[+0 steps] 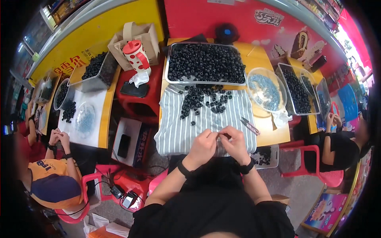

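My left hand (203, 146) and my right hand (235, 144) meet over the near edge of a grey-and-white striped cloth (168, 119). Thumbs and fingers of both are pinched together, fingertips almost touching. What lies between them is too small and hidden to make out. Beyond the hands, several small black ring-shaped parts (194, 99) are scattered loose on the cloth, one of them (193, 123) lying apart, nearer to me. Small thread snips (250, 126) rest at the cloth's right side. At the far side stands a clear tray (170, 75) heaped with the same black parts.
Right of the tray sits a round clear dish (266, 89) of tiny pale-blue pieces, with crumpled tissue (282, 118) beside it. A red stool (131, 104) at left holds a phone (134, 89) and a spotted cup (135, 54). People work at tables on both sides.
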{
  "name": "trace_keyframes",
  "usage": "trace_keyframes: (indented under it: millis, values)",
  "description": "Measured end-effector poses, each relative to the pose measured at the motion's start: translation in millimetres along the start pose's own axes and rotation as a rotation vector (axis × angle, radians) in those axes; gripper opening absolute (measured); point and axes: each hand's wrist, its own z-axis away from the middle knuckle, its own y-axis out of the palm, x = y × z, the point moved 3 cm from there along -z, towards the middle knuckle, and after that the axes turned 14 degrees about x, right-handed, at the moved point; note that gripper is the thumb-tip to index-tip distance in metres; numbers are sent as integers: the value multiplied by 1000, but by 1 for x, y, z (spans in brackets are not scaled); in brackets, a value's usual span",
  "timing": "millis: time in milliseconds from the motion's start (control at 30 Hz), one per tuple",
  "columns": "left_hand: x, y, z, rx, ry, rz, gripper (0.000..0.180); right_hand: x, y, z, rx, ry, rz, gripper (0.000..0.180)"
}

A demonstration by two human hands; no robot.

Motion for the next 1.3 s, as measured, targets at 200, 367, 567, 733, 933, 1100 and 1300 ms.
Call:
trace_keyframes:
  millis: [200,367,567,733,933,1100,1300]
  values:
    - [21,3,-4,47,-157,420,11,7,2,-3,-73,-125,108,11]
    - [31,7,-4,119,-235,555,11,7,2,-4,-73,-194,167,11]
    - [10,-8,-8,80,81,-121,17,-6,1,-3,5,-53,-26,9]
    - [6,-14,-12,55,76,-93,15,-10,4,-1,-30,65,-202,9]
    - [12,-8,-13,-18,34,92,12,-5,5,-2,-104,-62,-88,10]
    - [35,6,-8,55,-230,611,6,10,7,-5,-163,-290,264,15]
    - [42,11,-7,121,-450,1055,8,14,11,-2,-132,-398,457,19]
